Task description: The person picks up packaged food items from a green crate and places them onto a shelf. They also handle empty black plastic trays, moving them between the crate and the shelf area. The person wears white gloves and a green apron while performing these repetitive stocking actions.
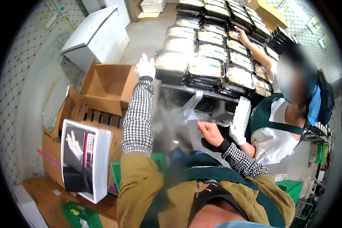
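Covering much of the grey metal table [178,89]: close rows of black trays [206,67] with clear lids, stacked several high. Packed side by side, running right up to the near edge and away toward the far end. On the grey floor [142,40], left of the table: a white freezer [97,36]. Farther back on the same floor: a flat piece of cardboard [148,16] beneath a white tub [152,6].

Four hands [145,69], apparently dozens of trays [206,67]
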`<state>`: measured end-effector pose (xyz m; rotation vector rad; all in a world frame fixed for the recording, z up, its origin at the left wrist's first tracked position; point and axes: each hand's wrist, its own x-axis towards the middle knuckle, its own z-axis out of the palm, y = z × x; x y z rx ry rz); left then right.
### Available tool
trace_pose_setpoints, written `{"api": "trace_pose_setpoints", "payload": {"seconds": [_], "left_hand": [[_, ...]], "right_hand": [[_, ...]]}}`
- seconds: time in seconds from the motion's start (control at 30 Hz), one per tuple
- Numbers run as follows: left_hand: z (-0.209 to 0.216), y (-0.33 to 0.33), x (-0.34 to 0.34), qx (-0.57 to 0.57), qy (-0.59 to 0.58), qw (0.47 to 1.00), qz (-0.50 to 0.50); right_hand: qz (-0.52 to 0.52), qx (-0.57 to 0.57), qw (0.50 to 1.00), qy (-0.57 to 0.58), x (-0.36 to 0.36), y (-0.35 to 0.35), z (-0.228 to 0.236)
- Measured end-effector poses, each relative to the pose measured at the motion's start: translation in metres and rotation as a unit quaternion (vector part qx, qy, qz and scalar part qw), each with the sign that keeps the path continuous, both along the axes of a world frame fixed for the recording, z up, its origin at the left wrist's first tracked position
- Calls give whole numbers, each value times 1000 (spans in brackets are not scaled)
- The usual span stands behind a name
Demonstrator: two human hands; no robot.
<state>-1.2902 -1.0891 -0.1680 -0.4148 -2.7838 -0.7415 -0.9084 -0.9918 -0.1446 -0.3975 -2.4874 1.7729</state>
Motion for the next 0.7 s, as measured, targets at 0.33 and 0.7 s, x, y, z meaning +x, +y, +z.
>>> {"api": "trace_pose_setpoints", "payload": {"seconds": [0.33, 0.7], "left_hand": [[-21, 98, -112, 56, -190, 969, -150], [119, -36, -24, 208, 76, 974, 41]], "right_hand": [[-198, 243, 941, 127, -255, 186, 49], [-257, 406, 840, -250, -511, 342, 12]]}}
